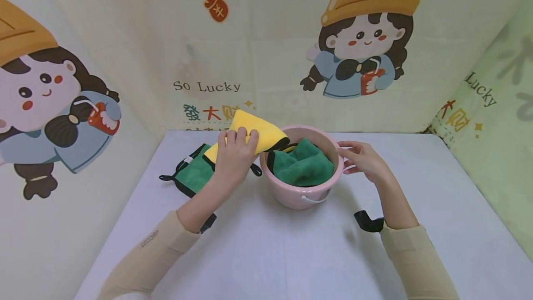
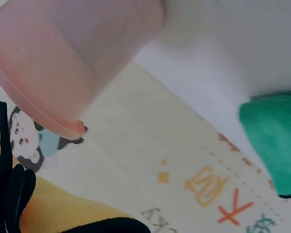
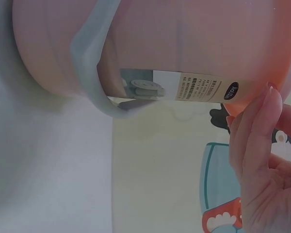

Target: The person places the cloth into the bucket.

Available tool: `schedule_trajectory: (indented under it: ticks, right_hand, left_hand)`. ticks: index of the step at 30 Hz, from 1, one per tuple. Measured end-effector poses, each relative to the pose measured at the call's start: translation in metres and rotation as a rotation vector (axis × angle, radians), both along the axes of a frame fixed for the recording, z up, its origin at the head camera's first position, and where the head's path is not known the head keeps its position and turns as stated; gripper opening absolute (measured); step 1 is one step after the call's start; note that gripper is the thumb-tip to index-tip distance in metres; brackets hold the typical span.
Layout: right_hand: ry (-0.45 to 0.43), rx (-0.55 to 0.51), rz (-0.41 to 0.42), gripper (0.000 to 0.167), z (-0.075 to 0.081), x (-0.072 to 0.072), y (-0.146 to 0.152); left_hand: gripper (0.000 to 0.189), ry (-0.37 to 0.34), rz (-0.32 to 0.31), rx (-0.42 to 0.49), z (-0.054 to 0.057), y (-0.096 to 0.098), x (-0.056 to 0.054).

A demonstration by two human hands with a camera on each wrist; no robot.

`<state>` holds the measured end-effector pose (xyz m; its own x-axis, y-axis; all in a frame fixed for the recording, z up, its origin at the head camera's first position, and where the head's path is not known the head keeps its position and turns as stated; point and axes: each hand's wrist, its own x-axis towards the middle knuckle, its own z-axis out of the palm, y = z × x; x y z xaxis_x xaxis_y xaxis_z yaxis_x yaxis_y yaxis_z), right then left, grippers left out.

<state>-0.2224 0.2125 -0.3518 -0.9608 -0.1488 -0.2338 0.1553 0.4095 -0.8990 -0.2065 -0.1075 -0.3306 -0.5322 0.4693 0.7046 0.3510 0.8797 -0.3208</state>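
In the head view, my left hand [image 1: 235,156] grips a folded yellow cloth [image 1: 260,131] with black edging, raised at the left side of a pink bucket [image 1: 297,198]. The same yellow cloth [image 2: 72,208] and its black loops show at the lower left of the left wrist view. A crumpled green cloth [image 1: 306,163] sits inside the bucket, near the rim. My right hand [image 1: 366,159] touches the bucket's right side at the rim with extended fingers; the right wrist view shows its fingertips [image 3: 271,97] against the rim, beside a printed label [image 3: 184,87].
Another green cloth [image 1: 195,175] with black edging and a loop lies on the white table [image 1: 283,253], left of the bucket and partly behind my left hand. The bucket's pale handle [image 1: 316,199] hangs down in front. A printed curtain [image 1: 266,59] closes off the back.
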Motion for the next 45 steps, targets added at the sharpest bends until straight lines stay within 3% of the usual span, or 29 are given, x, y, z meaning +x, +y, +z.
schedule_trajectory:
  ticks: [3, 9, 24, 32, 45]
  right_hand:
    - [-0.001, -0.001, -0.003, 0.058, 0.001, 0.000, 0.000]
    - [-0.001, 0.001, -0.011, 0.058, 0.000, 0.000, -0.001]
    - [0.005, 0.028, -0.028, 0.060, -0.002, -0.003, -0.004]
    - [-0.001, 0.032, -0.035, 0.061, -0.003, -0.003, -0.003]
    - [-0.017, 0.025, -0.034, 0.063, -0.001, -0.003, -0.002]
  left_hand:
    - [0.035, 0.002, -0.024, -0.012, 0.005, 0.013, -0.004]
    - [0.046, -0.040, -0.052, -0.077, 0.008, 0.037, -0.008]
    - [0.016, -0.091, -0.171, -0.259, -0.008, 0.076, -0.014]
    - [0.028, -0.255, -0.261, -0.385, -0.012, 0.084, -0.018]
    - [0.043, -0.543, -0.297, -0.482, -0.016, 0.096, -0.032]
